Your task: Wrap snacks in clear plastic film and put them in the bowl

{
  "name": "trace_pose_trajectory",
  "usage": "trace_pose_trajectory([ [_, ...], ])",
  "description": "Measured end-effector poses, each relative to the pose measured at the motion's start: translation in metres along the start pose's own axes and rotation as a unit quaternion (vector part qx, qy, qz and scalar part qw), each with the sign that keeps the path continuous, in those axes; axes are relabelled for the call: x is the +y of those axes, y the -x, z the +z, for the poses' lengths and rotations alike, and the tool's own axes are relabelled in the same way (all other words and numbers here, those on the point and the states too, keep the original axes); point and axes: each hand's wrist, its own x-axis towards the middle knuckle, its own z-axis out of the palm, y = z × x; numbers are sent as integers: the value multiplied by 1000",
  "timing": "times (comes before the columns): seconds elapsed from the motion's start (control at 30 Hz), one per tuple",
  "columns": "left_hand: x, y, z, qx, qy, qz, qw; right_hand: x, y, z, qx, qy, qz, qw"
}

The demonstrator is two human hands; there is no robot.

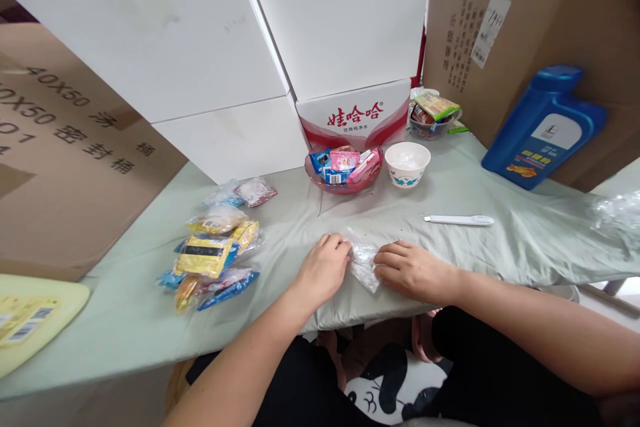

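A small crumpled piece of clear bubble wrap [365, 265] lies on the cloth near the table's front edge, between my two hands. My left hand [327, 265] grips its left side with curled fingers. On the other side my right hand [413, 269] has its fingers bent over the wrap's right edge. Whether anything is inside the wrap cannot be made out. Left of my hands is a pile of snack packets in clear plastic [207, 255]. A white utility knife [459, 220] lies beyond my right hand.
Behind the hands stand a pink glass bowl [345, 185] of packets and a white paper bowl [407, 170]. A blue bottle [545, 130] leans at right, near more bubble wrap [617, 217]. White boxes [235, 140] and a brown carton [90, 133] line the back and left.
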Motion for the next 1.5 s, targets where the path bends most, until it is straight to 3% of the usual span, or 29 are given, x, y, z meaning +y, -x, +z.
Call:
trace_pose_trajectory([
  [0.13, -10, -1, -1, 67, 46, -29, 996, 0, 0, -1, 31, 27, -25, 999],
  [0.23, -21, 0, -7, 141, -2, -79, 987, -2, 0, 1, 39, 26, -37, 998],
  [0.3, -24, 1, -10, 174, -19, -57, 983, -2, 0, 4, 27, 12, -41, 999],
  [0.37, -22, 3, -12, 153, 0, 24, 988, -1, 0, 6, 12, -6, -37, 999],
  [0.43, -16, 3, -10, 86, 17, 97, 991, 0, -1, 8, 6, -14, -25, 1000],
  [0.53, -6, 4, -5, 6, -1, 110, 994, -1, -2, 5, 26, 6, -12, 1000],
  [0.6, -3, 4, -2, -6, 1, 113, 994, -3, -3, -1, 48, 20, -17, 999],
  [0.73, -2, 6, 4, -24, 80, 185, 979, -8, -3, -16, 69, 11, -18, 997],
  [0.83, -2, 5, 7, -42, 112, 205, 971, -5, -4, -15, 84, 10, 38, 996],
  [0.93, -4, 1, 9, -41, 122, 206, 970, 4, -9, -6, 73, 28, 149, 986],
  [1.1, -10, -7, 8, -32, 163, 218, 962, 14, -25, 5, -30, 62, 316, 946],
  [1.23, -12, -8, 9, 9, 172, 217, 961, 15, -36, 5, -84, 73, 344, 932],
  [1.33, -8, -6, 11, 127, 160, 174, 964, 14, -39, 8, -88, 75, 352, 929],
  [1.4, -4, -5, 11, 189, 138, 179, 956, 13, -40, 11, -84, 77, 355, 928],
  [1.5, 1, -4, 10, 162, 100, 240, 952, 15, -40, 13, -82, 76, 354, 929],
])
